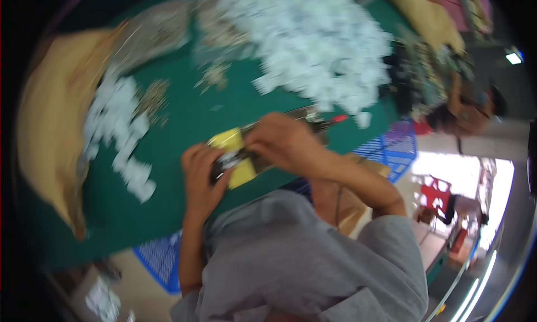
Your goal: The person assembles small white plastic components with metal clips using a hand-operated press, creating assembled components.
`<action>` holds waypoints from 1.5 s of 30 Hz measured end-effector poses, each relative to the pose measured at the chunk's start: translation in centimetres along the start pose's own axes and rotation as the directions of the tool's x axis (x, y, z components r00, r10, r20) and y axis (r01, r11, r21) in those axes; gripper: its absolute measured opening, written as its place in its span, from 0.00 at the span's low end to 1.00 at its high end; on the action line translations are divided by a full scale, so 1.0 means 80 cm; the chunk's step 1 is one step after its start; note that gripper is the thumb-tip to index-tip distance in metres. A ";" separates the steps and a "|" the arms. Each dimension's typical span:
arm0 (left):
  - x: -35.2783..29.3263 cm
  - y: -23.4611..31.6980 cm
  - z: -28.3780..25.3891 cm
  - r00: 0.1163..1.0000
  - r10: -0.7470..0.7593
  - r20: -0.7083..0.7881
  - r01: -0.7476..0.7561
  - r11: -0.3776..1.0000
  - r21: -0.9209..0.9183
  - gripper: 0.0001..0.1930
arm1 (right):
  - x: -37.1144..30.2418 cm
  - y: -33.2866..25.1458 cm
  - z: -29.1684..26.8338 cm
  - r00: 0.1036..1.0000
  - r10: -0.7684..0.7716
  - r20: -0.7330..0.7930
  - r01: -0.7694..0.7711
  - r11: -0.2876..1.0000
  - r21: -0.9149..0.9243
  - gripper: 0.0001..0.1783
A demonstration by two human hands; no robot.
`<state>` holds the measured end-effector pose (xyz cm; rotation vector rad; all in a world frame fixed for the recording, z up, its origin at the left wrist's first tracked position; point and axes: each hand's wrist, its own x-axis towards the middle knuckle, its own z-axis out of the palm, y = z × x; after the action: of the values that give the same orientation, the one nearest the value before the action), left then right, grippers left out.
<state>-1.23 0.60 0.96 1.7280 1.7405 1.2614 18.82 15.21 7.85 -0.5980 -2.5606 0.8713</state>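
A long dark metal fixture (261, 164) with yellow pads (226, 139) lies near the front edge of the green table. At its right end shows a clamp with a red handle (338, 119). My left hand (201, 166) grips the fixture's left end, fingers on the far side and thumb on the near side. Over the middle of the fixture, my right hand (284, 142) has its fingers pinched together beside the yellow pads. Whatever sits between those fingertips is hidden and blurred.
A big heap of white pieces (313, 42) covers the far middle of the green table (184, 112). More white pieces (131, 160) and small metal parts (154, 101) lie left, beside a tan sack (59, 121). Blue crates (389, 151) stand below the table edge. Other people work at right.
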 end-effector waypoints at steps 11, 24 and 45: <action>-0.001 -0.004 -0.001 1.000 0.006 -0.006 -0.006 1.000 0.008 0.22 | 0.004 -0.028 0.017 0.997 -0.045 -0.063 0.039 0.995 -0.093 0.09; -0.001 -0.007 -0.003 1.000 0.022 0.001 -0.022 0.999 -0.035 0.22 | 0.020 -0.040 0.011 1.000 -0.015 -0.024 0.013 0.995 -0.104 0.09; -0.006 -0.009 0.003 0.997 0.067 -0.038 -0.069 0.996 -0.054 0.19 | 0.220 0.041 0.114 0.944 -0.249 0.215 0.284 0.947 -0.148 0.07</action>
<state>-1.41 0.37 0.13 1.7570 1.6631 1.3650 0.65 21.98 2.57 -0.2096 -2.8303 0.6394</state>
